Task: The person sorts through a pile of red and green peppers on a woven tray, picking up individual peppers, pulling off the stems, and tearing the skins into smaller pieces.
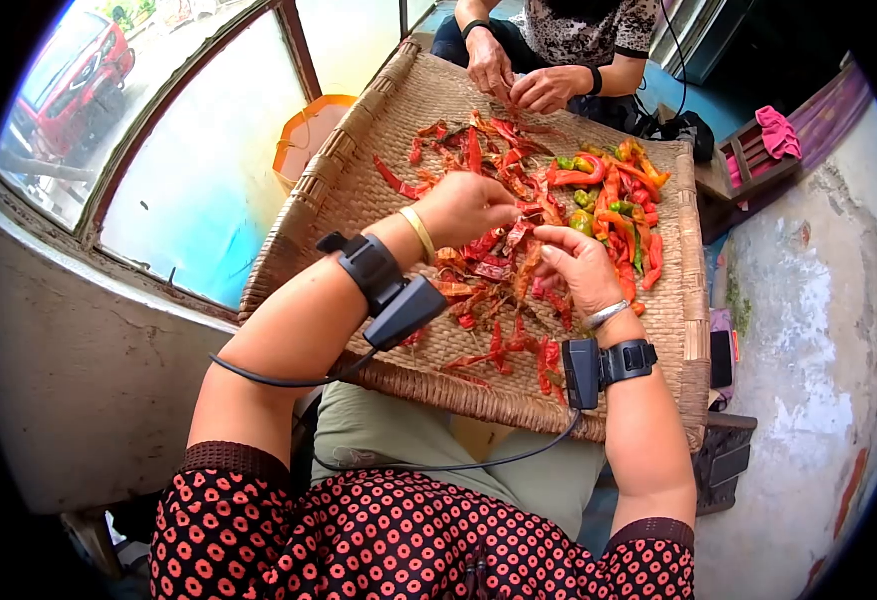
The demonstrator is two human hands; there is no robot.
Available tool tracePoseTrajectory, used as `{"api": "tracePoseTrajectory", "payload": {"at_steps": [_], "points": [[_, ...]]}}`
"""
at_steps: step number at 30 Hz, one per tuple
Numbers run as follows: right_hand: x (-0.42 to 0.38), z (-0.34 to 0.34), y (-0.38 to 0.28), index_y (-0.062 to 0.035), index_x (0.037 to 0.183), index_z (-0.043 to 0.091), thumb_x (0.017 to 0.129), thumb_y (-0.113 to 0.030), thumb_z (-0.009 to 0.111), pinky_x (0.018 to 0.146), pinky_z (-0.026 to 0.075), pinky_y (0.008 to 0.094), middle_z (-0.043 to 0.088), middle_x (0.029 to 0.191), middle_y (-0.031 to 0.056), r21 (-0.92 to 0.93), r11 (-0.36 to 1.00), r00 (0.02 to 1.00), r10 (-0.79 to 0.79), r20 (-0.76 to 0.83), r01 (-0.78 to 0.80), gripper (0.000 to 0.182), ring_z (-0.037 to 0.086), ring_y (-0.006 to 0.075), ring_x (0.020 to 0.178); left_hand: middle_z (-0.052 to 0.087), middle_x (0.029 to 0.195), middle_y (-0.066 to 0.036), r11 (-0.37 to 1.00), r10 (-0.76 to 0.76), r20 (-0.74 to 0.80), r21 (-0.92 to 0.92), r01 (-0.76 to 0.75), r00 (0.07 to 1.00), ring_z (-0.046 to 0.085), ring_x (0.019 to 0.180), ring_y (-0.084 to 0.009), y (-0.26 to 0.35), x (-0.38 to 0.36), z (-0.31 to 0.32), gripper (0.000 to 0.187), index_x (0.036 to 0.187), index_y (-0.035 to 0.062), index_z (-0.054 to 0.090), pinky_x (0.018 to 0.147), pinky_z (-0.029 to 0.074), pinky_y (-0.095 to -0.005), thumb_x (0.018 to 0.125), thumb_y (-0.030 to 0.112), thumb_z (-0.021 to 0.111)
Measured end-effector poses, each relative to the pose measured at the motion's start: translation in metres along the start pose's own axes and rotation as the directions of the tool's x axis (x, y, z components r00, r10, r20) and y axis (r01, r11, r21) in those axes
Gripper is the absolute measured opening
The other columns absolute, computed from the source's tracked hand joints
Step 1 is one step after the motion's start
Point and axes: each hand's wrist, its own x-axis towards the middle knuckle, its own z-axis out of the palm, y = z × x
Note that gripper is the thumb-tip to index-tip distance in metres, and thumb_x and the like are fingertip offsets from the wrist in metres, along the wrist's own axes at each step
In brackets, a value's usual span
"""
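A wide woven tray (359, 180) rests across my lap with red chili peppers spread over it. My left hand (467, 210) is closed in a pinch over the dried chilies (489, 265) in the middle, its fingertips on a red dried chili. Facing it, my right hand (584, 268) has thumb and forefinger brought together at a dried chili (529, 268); its fingertips nearly meet those of my left hand. To the right lies a heap of fresh red, orange and green peppers (614, 215). Some shrivelled red chilies (499, 350) lie near the tray's front edge.
Across the tray, another person's hands (519, 85) are working together over its far edge. An orange-rimmed container (309, 135) stands beyond the left edge, by the window (199, 150). A pink cloth (779, 132) hangs on a wooden piece at right.
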Motion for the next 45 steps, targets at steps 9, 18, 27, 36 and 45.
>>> {"api": "tracePoseTrajectory", "payload": {"at_steps": [9,18,27,36,45], "points": [[0.001,-0.001,0.001,0.0017,0.114,0.046,0.083,-0.004,0.048,0.067,0.05,0.0273,0.058,0.092,0.0087,0.477,0.871,0.993,-0.111,-0.037,0.115,0.032,0.059,0.0148,0.076,0.058,0.071,-0.002,0.736,-0.199,0.441,-0.522,0.431,0.875,0.055,0.055,-0.0056,0.005,-0.013,0.022,0.029,0.093,0.0022,0.056,0.049,0.045,-0.0196,0.086,0.03,0.05],[-0.001,0.003,-0.002,0.0023,0.115,0.045,0.082,-0.007,0.051,0.059,0.049,0.0213,0.058,0.095,0.0067,0.282,0.955,0.996,-0.084,-0.039,0.092,0.034,0.058,0.0116,0.077,0.058,0.067,0.001,0.599,-0.187,0.441,-0.657,0.458,0.878,0.053,0.053,-0.0041,0.005,-0.014,0.028,0.019,0.085,0.0042,0.056,0.046,0.042,-0.0172,0.084,0.023,0.054],[0.0,0.002,0.01,-0.0049,0.089,0.062,0.075,-0.017,0.06,0.069,0.046,0.0282,0.062,0.083,0.0075,-0.633,0.772,0.985,0.057,0.165,0.061,0.019,0.059,0.0175,0.075,0.056,0.07,0.0,0.738,-0.339,-0.111,-0.647,0.191,0.934,0.05,0.05,-0.0037,-0.001,-0.008,0.003,0.016,0.092,0.0011,0.054,0.043,0.039,-0.0157,0.083,0.014,0.055],[0.002,-0.002,0.013,-0.008,0.1,0.061,0.075,-0.022,0.061,0.085,0.038,0.0307,0.049,0.107,0.0106,-0.736,0.656,0.756,0.392,0.524,0.17,0.029,0.047,0.0232,0.102,0.061,0.07,-0.001,0.887,0.451,-0.861,0.462,-0.008,0.235,0.055,0.054,-0.005,-0.015,-0.013,-0.098,0.019,0.095,0.0057,0.061,0.046,0.044,-0.0173,0.076,0.009,0.062],[0.0,-0.004,0.021,0.0031,0.097,0.057,0.075,-0.024,0.059,0.085,0.038,0.031,0.051,0.104,0.0129,-0.774,0.605,0.827,0.328,0.456,0.186,0.035,0.048,0.0249,0.1,0.06,0.091,-0.014,0.917,0.023,-0.442,0.366,0.157,0.897,0.057,0.087,-0.028,-0.044,-0.016,-0.074,0.032,0.102,0.0056,0.057,0.075,0.046,-0.0343,0.074,0.022,0.059]]}}
